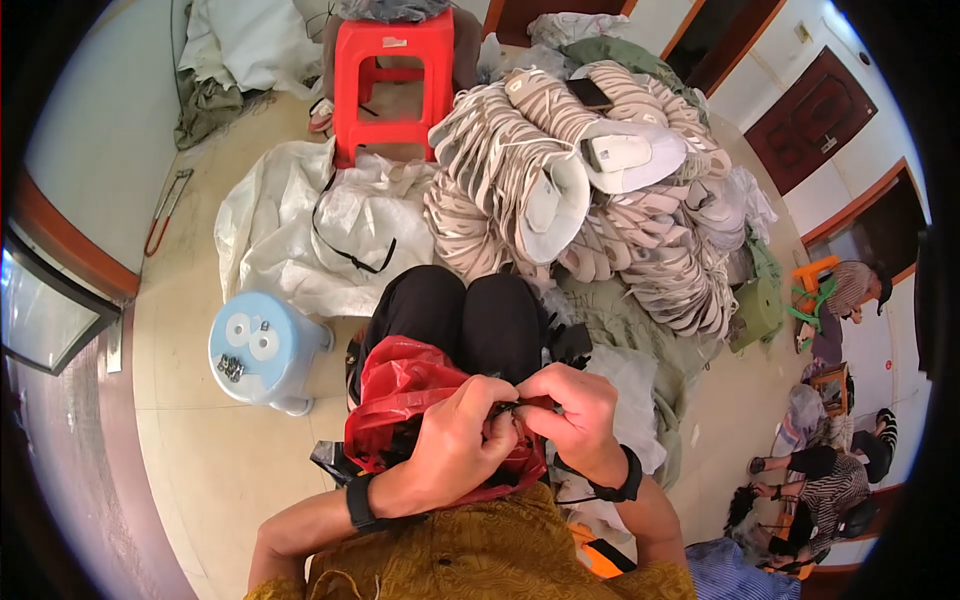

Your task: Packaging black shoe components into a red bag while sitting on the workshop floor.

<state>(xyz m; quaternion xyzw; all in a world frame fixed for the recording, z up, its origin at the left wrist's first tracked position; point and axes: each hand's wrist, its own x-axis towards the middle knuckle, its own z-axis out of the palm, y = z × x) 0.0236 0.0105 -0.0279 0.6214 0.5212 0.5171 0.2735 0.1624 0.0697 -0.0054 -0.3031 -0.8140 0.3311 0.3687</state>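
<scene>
Over my lap, my left hand [462, 440] and my right hand [570, 412] meet, each with thumb and forefinger pinched on a thin black cord [510, 406]. Most of the cord is hidden by the fingers, so its exact shape cannot be made out. Beneath both hands a red plastic bag [400, 385] lies crumpled across my thighs, with dark contents showing inside. Each of my wrists wears a black band. Ahead of my knees rises a large heap of stacked beige and white shoe uppers [540, 190].
A light blue stool [262, 350] with small dark pieces on top stands at left. Beyond my knees, a white woven sack [275, 225] lies before a red stool [392, 45]. A dark phone [589, 94] rests on the heap. Other people [840, 490] sit at far right.
</scene>
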